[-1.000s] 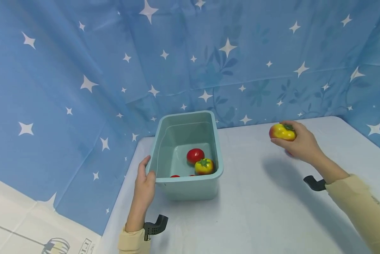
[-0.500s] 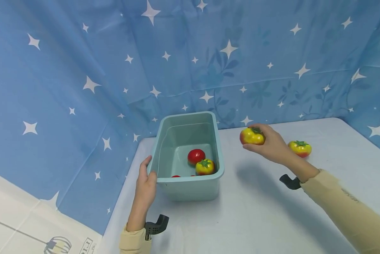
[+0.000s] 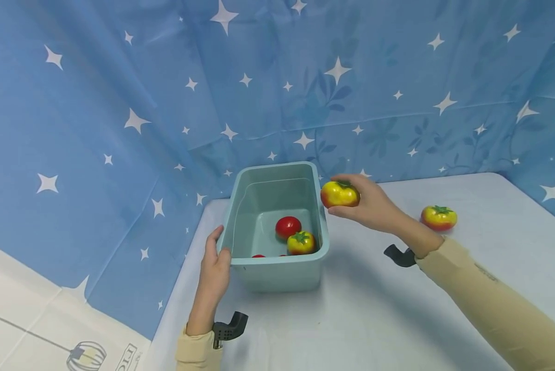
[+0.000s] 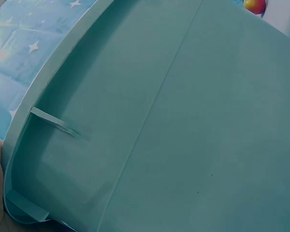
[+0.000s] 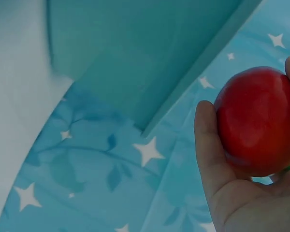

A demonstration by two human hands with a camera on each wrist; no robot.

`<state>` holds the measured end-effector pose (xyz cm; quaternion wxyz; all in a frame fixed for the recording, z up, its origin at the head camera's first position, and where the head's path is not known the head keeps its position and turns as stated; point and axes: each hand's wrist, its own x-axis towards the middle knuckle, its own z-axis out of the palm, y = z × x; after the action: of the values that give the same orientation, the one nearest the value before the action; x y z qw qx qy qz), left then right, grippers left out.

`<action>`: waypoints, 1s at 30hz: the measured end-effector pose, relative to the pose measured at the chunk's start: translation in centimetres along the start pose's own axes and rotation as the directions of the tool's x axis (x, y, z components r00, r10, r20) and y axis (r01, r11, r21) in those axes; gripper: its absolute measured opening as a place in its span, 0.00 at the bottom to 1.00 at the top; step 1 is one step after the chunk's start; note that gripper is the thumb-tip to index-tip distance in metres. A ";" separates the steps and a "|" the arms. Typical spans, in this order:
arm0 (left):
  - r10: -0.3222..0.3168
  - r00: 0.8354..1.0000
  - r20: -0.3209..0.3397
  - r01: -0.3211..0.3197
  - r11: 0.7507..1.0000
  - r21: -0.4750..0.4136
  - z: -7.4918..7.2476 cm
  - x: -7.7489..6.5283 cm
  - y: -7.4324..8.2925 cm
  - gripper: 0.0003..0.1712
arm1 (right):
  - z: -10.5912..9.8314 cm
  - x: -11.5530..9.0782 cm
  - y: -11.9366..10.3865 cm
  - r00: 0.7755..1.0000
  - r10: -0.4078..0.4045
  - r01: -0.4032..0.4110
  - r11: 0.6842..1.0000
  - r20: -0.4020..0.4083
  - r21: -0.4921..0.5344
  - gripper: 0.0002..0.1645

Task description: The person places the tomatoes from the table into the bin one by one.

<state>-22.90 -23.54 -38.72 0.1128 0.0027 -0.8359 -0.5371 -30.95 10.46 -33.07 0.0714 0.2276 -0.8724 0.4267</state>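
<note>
My right hand holds a glossy yellow-and-red tomato with a green top, pinched between fingers and thumb. It hovers at the right rim of a teal plastic bin, above the table. Seen from the right wrist, the tomato's red underside faces the camera. My left hand grips the bin's near left corner, thumb at the rim. Inside the bin lie a red, smooth round one and another yellow-and-red tomato; red tops of others peek over the front wall, mostly hidden.
One more yellow-and-red tomato sits on the white-covered table, right of the bin and beyond my right forearm. A blue curtain with white stars hangs behind the table and along its left side.
My right hand has carried the tomato leftward from the table's right side to the bin's right rim, uncovering the tomato left on the table. My left hand stays at the bin's corner.
</note>
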 end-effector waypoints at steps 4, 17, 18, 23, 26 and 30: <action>0.002 1.000 0.001 -0.002 1.000 -0.008 -0.1 0.0 0.0 0.31 | 0.7 0.3 -1.5 0.998 -0.031 0.029 0.999 0.049 0.046 0.42; -0.006 1.000 -0.003 0.006 1.000 0.001 0.0 -0.1 0.0 0.32 | 4.0 0.9 -3.9 0.974 -0.160 0.151 0.986 0.160 0.065 0.38; -0.007 1.000 -0.002 0.007 1.000 0.000 0.0 -0.1 0.0 0.32 | 4.2 0.9 -4.0 0.971 -0.169 0.162 0.985 0.172 0.054 0.38; 0.006 1.000 -0.006 -0.006 1.000 0.007 0.0 0.0 0.0 0.32 | 5.6 0.8 -4.4 0.949 -0.221 0.226 0.974 0.224 0.003 0.37; 0.006 1.000 -0.010 -0.006 1.000 0.013 0.0 0.1 0.0 0.32 | 6.3 0.8 -4.5 0.941 -0.225 0.238 0.971 0.252 -0.023 0.38; -0.005 1.000 -0.011 0.005 1.000 0.018 0.1 0.1 0.0 0.32 | 7.1 0.7 -4.7 0.929 -0.236 0.261 0.964 0.283 -0.051 0.40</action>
<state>-22.98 -23.49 -38.75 0.1158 0.0088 -0.8402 -0.5297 -28.94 2.25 -33.94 0.0130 0.3899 -0.8558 0.3397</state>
